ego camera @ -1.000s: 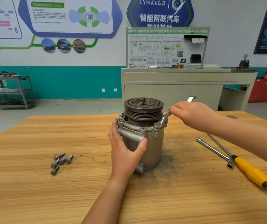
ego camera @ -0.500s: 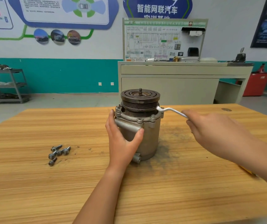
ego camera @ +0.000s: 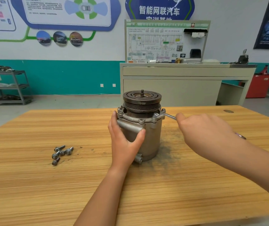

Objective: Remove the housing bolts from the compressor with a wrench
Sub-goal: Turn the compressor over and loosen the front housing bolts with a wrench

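Note:
A grey metal compressor [ego camera: 151, 137] stands upright on the wooden table [ego camera: 49, 185], its dark grooved pulley on top. My left hand [ego camera: 124, 141] grips the front left of its body, thumb across the housing. A silver wrench [ego camera: 164, 116] sits on a bolt at the right side of the housing flange, its handle running right into my right hand [ego camera: 202, 129], which holds it. Several loose bolts [ego camera: 61, 153] lie together on the table to the left.
A dark grime patch [ego camera: 171, 152] marks the table right of the compressor. Beyond the table stand a beige training bench [ego camera: 187, 84] with a wiring board, a grey shelf cart [ego camera: 6, 87] at far left and a red bin [ego camera: 260, 85] at far right.
My right hand has swung the wrench handle toward me and to the right around the flange bolt. The camera tilted, so the screwdriver and extension bar at right left the view.

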